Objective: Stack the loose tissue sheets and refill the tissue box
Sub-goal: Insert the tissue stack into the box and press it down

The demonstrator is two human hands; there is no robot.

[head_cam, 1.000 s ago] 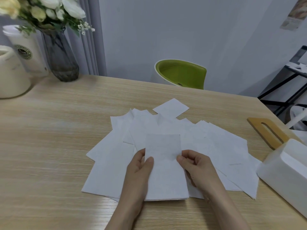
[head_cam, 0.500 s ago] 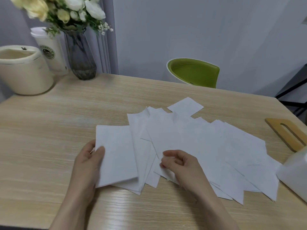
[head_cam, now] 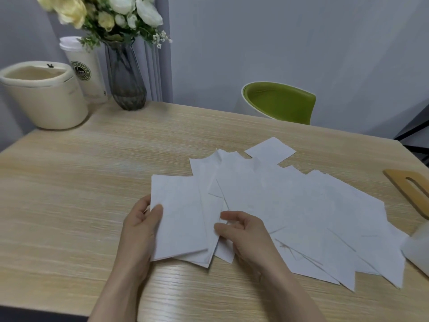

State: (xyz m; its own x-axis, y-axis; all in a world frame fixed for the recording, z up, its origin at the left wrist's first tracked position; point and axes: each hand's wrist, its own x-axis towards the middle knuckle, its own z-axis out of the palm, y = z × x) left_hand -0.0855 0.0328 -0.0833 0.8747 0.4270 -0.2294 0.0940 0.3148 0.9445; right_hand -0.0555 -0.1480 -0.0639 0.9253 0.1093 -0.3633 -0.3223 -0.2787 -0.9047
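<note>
Several loose white tissue sheets (head_cam: 290,205) lie fanned across the middle and right of the wooden table (head_cam: 81,194). A small squared stack of sheets (head_cam: 178,217) lies at the spread's left end. My left hand (head_cam: 141,226) grips that stack's left edge, thumb on top. My right hand (head_cam: 241,233) rests on the spread just right of the stack, its fingers curled and pinching the edge of a loose sheet. The white tissue box (head_cam: 417,247) shows only as a corner at the right edge, and its wooden slotted lid (head_cam: 411,189) lies behind it.
At the back left stand a cream tub (head_cam: 44,96), a white lidded cup (head_cam: 83,70) and a grey glass vase of flowers (head_cam: 126,80). A green chair (head_cam: 278,101) sits behind the table. The table's near edge runs along the lower left.
My left hand carried the small stack from the middle to the left end of the spread. My right hand let go of it and took hold of a loose sheet. The view swung left.
</note>
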